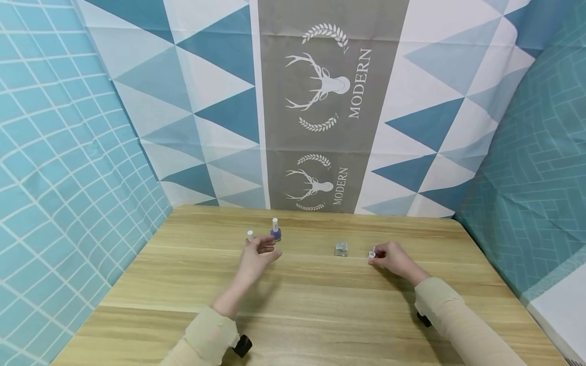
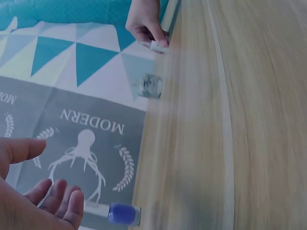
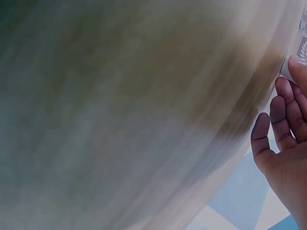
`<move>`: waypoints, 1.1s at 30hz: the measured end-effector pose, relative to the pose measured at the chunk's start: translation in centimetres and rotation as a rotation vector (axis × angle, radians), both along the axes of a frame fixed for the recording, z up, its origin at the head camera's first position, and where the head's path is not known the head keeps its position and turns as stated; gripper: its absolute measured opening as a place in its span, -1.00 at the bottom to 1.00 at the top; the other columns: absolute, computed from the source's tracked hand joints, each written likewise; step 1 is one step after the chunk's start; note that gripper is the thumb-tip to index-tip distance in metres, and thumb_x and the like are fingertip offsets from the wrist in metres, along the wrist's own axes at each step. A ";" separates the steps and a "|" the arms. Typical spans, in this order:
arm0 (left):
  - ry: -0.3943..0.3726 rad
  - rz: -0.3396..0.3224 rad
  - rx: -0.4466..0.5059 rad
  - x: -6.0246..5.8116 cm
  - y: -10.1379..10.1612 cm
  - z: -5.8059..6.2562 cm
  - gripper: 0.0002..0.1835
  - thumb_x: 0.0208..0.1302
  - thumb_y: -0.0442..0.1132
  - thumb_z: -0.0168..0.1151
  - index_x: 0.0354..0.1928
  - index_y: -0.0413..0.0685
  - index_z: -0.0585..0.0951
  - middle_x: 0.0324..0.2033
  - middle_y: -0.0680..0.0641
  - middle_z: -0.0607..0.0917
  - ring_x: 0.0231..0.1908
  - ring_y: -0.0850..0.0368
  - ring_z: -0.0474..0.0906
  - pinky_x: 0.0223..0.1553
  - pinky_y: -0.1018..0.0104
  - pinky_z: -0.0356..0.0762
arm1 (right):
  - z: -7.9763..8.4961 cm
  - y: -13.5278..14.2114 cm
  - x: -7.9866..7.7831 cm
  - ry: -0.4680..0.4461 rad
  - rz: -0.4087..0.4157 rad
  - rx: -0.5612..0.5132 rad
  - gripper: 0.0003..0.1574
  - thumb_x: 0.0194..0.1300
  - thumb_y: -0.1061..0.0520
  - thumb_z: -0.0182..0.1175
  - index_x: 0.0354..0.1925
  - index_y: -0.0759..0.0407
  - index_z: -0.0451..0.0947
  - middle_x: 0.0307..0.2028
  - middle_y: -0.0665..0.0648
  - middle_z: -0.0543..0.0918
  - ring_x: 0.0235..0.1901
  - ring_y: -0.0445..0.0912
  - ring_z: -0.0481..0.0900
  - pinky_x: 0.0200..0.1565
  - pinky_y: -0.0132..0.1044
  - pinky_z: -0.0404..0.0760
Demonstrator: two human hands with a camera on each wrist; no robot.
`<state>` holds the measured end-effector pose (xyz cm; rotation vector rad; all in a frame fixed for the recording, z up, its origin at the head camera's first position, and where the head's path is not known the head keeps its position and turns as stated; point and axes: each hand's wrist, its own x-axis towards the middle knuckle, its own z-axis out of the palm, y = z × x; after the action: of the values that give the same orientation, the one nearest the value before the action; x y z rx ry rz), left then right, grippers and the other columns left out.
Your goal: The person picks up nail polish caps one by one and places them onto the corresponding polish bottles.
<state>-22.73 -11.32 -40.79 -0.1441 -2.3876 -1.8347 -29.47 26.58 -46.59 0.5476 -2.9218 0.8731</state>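
My left hand (image 1: pixel 258 256) is at the left back of the table, its fingers loosely extended and holding nothing. Just behind it stands a bottle whose white cap (image 1: pixel 250 235) shows above the hand; the rest is hidden. Beside the fingertips is a purple nail polish bottle (image 1: pixel 275 234) with a tall white cap, also seen in the left wrist view as a purple bottle (image 2: pixel 123 214). On the right, my right hand (image 1: pixel 392 258) pinches a small white cap (image 1: pixel 372 254) between thumb and fingers, low over the table. In the right wrist view, the fingers (image 3: pixel 288 112) mostly hide it.
A small clear glass bottle (image 1: pixel 341 249) stands between the hands, nearer the right one. The wooden table (image 1: pixel 297 315) meets a patterned cloth backdrop (image 1: pixel 316 101) at its far edge, with tiled-pattern cloths at both sides.
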 end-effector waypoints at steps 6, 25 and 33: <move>0.040 -0.037 0.039 0.0 1.9 -0.1 -0.45 0.02 -0.28 0.29 0.07 -0.30 0.38 -0.04 -0.26 0.51 -0.02 -0.15 0.44 -0.08 0.20 0.48 | 0.1 0.0 0.1 0.003 0.016 -0.005 -0.82 -0.01 0.11 0.32 -0.59 0.08 0.50 -0.65 -0.05 0.46 -0.63 -0.22 0.28 -0.61 -0.43 0.30; 0.011 -0.117 0.072 -1.0 7.4 -0.5 -0.37 -0.03 -0.20 0.34 0.12 -0.17 0.36 -0.03 -0.19 0.51 -0.02 -0.05 0.42 -0.03 0.16 0.42 | -0.1 0.0 0.0 0.040 0.036 -0.015 -0.79 -0.03 0.11 0.33 -0.62 0.07 0.48 -0.66 -0.06 0.43 -0.64 -0.24 0.26 -0.62 -0.44 0.28; -0.039 -0.175 0.002 -2.3 8.6 -1.4 -0.31 -0.06 -0.10 0.36 0.16 -0.07 0.34 0.03 -0.11 0.49 0.05 -0.01 0.37 0.00 0.16 0.40 | 0.0 0.0 -0.1 0.044 0.028 0.012 -0.78 -0.02 0.10 0.33 -0.62 0.06 0.47 -0.67 -0.05 0.42 -0.64 -0.22 0.27 -0.61 -0.42 0.27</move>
<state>-25.05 -2.75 -42.24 -0.3301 -2.4703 -1.9303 -29.56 26.62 -46.59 0.6021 -2.8882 0.8363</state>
